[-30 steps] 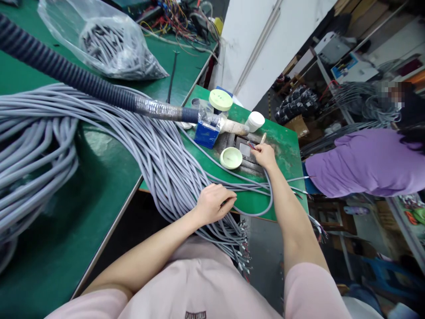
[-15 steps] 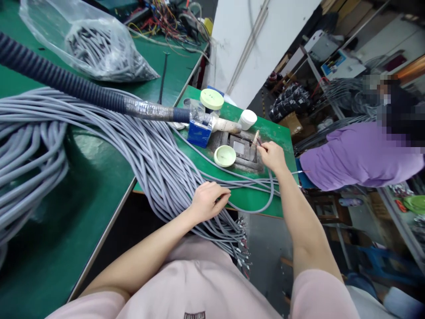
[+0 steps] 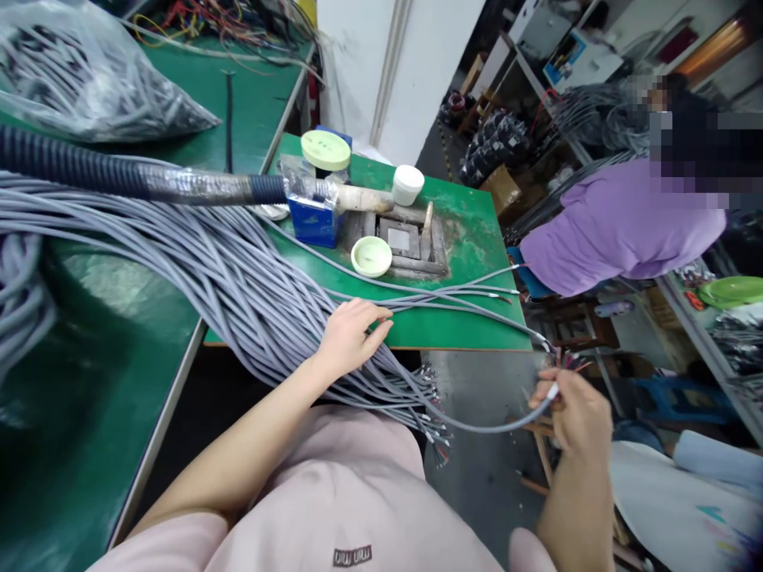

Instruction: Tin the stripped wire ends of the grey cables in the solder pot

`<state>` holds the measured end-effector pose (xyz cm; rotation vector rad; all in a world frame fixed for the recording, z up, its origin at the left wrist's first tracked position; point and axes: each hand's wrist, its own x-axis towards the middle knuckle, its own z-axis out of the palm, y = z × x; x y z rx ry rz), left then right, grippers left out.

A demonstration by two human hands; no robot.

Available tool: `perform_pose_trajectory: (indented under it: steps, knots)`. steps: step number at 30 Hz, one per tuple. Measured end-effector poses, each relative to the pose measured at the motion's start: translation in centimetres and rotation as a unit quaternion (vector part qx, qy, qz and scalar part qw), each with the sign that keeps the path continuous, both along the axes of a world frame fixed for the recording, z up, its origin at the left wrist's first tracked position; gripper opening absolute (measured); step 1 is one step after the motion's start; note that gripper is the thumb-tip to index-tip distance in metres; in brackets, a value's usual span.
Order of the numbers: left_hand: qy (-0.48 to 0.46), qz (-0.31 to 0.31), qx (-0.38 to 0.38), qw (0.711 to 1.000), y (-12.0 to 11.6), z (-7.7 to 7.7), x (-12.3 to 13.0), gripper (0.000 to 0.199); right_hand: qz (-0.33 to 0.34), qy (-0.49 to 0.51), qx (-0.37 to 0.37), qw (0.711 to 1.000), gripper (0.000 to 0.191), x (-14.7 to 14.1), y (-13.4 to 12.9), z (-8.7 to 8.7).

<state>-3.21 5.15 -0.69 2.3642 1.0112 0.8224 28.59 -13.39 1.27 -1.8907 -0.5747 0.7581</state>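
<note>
My right hand (image 3: pixel 575 409) is closed around a grey cable (image 3: pixel 494 430) close to its end, off the right corner of the green table. Stripped coloured wires (image 3: pixel 569 361) fan out past the fingers, and a white band shows by the grip. The cable sags in a curve back toward a thick bundle of grey cables (image 3: pixel 238 270). My left hand (image 3: pixel 351 338) lies over this bundle at the table's front edge, fingers stretched and thumb apart. Several cable ends (image 3: pixel 432 413) hang below it. Other cables (image 3: pixel 477 308) cross the table, with bare ends at its right side.
A dark square pot (image 3: pixel 398 238) is set in the table, with a wooden-handled tool (image 3: pixel 427 230) in it. Around it are a pale green bowl (image 3: pixel 370 257), white tub (image 3: pixel 408 185), blue box (image 3: pixel 313 222) and ribbed hose (image 3: pixel 208 187). A person in purple (image 3: pixel 625 222) sits at right.
My right hand has moved from beside the pot to the right and toward me, bringing the cable end along. The left hand stays on the bundle. The view has shifted rightward.
</note>
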Motion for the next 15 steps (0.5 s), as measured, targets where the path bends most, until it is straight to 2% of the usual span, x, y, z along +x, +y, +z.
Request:
perform_pose_trajectory:
  steps: [1, 3, 5, 6, 8, 11, 13, 15]
  knots:
    - [0.035, -0.011, 0.004, 0.999, 0.2, 0.2, 0.3, 0.018, 0.026, -0.021, -0.09, 0.995, 0.028, 0.3, -1.8, -1.4]
    - [0.113, -0.023, 0.017, 0.993, 0.8, 0.3, 1.1, 0.021, 0.115, -0.079, -0.261, 0.955, 0.031, 0.5, -4.4, -3.9]
    - [0.178, -0.017, 0.034, 0.983, 1.3, 0.1, 2.1, 0.022, 0.203, -0.104, -0.321, 0.919, 0.032, -0.4, -5.3, -5.7]
    - [0.2, -0.012, 0.044, 0.979, 1.6, -0.1, 2.6, 0.022, 0.241, -0.087, -0.312, 0.915, 0.031, -1.3, -5.2, -6.2]
    - [0.227, -0.003, 0.063, 0.972, 2.1, -0.5, 3.5, 0.021, 0.298, 0.007, -0.244, 0.923, 0.034, -3.8, -4.0, -6.6]
    - [0.248, 0.003, 0.08, 0.965, 2.7, -1.2, 4.4, 0.019, 0.384, 0.142, -0.142, 0.901, 0.032, -7.9, -0.6, -6.6]
    - [0.256, 0.0, 0.086, 0.963, 2.8, -1.4, 4.7, 0.015, 0.398, 0.186, -0.099, 0.893, 0.028, -10.2, 2.0, -6.5]
    - [0.255, -0.017, 0.093, 0.962, 2.8, -1.3, 4.7, 0.013, 0.377, 0.248, -0.051, 0.891, 0.032, -11.9, 4.3, -6.5]
